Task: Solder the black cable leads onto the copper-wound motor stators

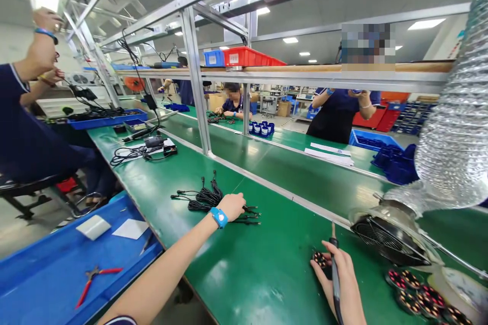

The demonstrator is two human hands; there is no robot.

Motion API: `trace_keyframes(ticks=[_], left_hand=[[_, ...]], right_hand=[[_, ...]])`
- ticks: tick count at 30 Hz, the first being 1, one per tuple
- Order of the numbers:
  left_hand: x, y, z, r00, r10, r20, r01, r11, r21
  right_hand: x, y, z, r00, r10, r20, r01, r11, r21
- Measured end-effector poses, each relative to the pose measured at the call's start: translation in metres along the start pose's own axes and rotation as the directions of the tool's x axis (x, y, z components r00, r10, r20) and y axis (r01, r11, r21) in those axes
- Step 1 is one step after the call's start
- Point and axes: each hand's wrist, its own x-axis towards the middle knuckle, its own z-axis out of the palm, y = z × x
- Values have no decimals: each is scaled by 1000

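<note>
My left hand (231, 207), with a blue band at the wrist, lies over a bundle of thin black cables (206, 197) on the green bench. Its fingers are bent and close together at the cables; the fingertips are partly hidden. Stripped cable ends (253, 216) stick out beyond the hand. At the right, my right hand (341, 274) grips a soldering iron (335, 274) with its tip pointing up and away. The same hand also pinches a small round black part with copper-coloured dots (319, 259) between thumb and fingers.
Several similar round parts (419, 294) lie at the lower right, by a fan (389, 238) with a foil duct (453, 111). Red-handled cutters (91, 279) lie in a blue tray (38, 259). A metal post (194, 76) rises from the bench. Other people work nearby.
</note>
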Motion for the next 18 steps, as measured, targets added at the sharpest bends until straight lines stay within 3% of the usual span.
trace_keyframes(ticks=[8,18], left_hand=[[-28,2,15,998,56,-10,-56,996,70],[-63,4,56,993,3,-121,15,989,145]], right_hand=[[-3,-23,-9,994,-69,88,75,995,-61],[5,-55,-19,987,-74,144,86,993,-81]])
